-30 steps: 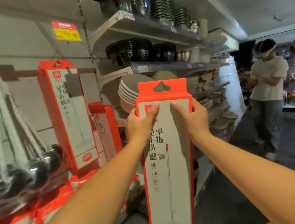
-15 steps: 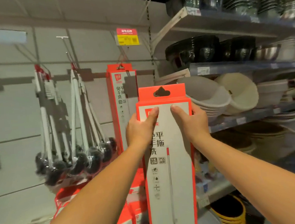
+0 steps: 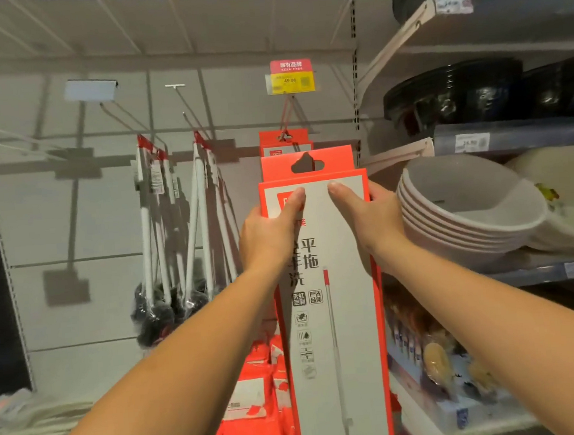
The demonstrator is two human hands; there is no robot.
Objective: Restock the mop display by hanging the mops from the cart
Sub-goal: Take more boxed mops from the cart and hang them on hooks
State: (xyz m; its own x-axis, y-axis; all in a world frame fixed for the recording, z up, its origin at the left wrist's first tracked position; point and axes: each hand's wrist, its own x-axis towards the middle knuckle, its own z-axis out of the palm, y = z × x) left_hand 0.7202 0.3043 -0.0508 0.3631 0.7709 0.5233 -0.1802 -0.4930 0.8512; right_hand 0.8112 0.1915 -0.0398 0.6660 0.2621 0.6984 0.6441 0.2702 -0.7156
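Observation:
I hold a tall red-and-white mop box [image 3: 334, 316] upright in front of me. My left hand [image 3: 269, 234] grips its upper left edge, thumb across the white front. My right hand [image 3: 369, 216] grips the upper right edge the same way. The box's red hang tab [image 3: 307, 164] with its cut-out hole sits just below and in front of another mop box [image 3: 285, 142] hanging on a hook [image 3: 287, 114] under a red and yellow price tag [image 3: 291, 76]. The cart is out of view.
Long-handled brushes [image 3: 173, 233] hang on two pegs to the left. An empty peg [image 3: 180, 98] sticks out above them. Stacked grey bowls [image 3: 467, 210] and dark bowls [image 3: 451, 94] fill shelves to the right. Red packs [image 3: 254, 391] stand below.
My view has swung left from the aisle to face the peg wall. The held box now stands directly below the hanging mop box, closer to the hook. Both hands keep their grip.

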